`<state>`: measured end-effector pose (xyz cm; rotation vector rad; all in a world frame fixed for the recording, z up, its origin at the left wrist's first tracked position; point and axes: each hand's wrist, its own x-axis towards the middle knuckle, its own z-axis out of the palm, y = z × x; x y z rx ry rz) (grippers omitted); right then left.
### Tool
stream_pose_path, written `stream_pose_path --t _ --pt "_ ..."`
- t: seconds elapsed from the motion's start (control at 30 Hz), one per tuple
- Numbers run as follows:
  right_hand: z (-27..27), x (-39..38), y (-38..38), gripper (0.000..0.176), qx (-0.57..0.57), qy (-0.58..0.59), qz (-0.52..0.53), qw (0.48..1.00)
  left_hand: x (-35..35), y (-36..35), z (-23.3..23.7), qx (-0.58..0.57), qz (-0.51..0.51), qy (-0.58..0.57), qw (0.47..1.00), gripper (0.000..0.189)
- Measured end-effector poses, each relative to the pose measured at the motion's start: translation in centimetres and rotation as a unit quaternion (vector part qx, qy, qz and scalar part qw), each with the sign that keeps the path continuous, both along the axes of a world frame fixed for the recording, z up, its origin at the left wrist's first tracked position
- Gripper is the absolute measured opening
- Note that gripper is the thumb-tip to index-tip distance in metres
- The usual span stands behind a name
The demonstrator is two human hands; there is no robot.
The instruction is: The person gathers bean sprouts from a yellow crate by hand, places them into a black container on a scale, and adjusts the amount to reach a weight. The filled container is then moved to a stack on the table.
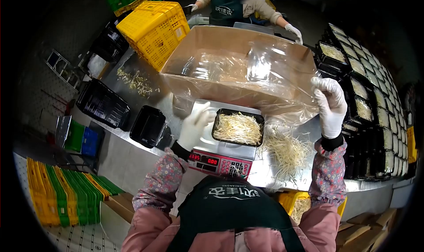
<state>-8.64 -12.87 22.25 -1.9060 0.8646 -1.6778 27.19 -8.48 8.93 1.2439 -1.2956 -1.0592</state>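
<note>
A black tray [237, 127] of bean sprouts sits on the metal plate of a red scale [219, 163] whose display reads zeros. My left hand [194, 127], in a white glove, is just left of the tray with fingers stretched out and nothing in them. On the right, my gloved right hand [331, 107] is raised at the corner of a big cardboard box [194, 86]. Its fingertips pinch the edge of the clear plastic liner [282, 90] hanging over the box. Loose bean sprouts [287, 151] lie in a heap right of the scale.
Stacked packed trays [380, 101] line the right side. Empty black trays [148, 126] and scattered sprouts [136, 82] are on the table's left. A yellow crate [154, 31] leans by the box. Across the table stands a co-worker [240, 6] in white gloves.
</note>
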Motion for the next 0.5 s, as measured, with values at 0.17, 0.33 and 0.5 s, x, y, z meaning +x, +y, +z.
stream_pose_path --t 0.17,0.33,0.5 --pt "0.8 5.9 2.0 0.022 -0.139 0.215 0.207 0.944 2.9 -1.1 7.2 0.173 -0.166 0.353 0.904 0.086" --pt "-1.4 6.6 2.3 0.051 0.032 0.244 0.291 0.924 3.0 0.2 7.4 0.025 -0.068 0.217 0.974 0.062" --pt "-8.6 7.6 4.5 0.047 0.331 0.008 0.192 0.924 -0.2 4.4 2.9 -0.031 -0.027 0.161 0.986 0.045"
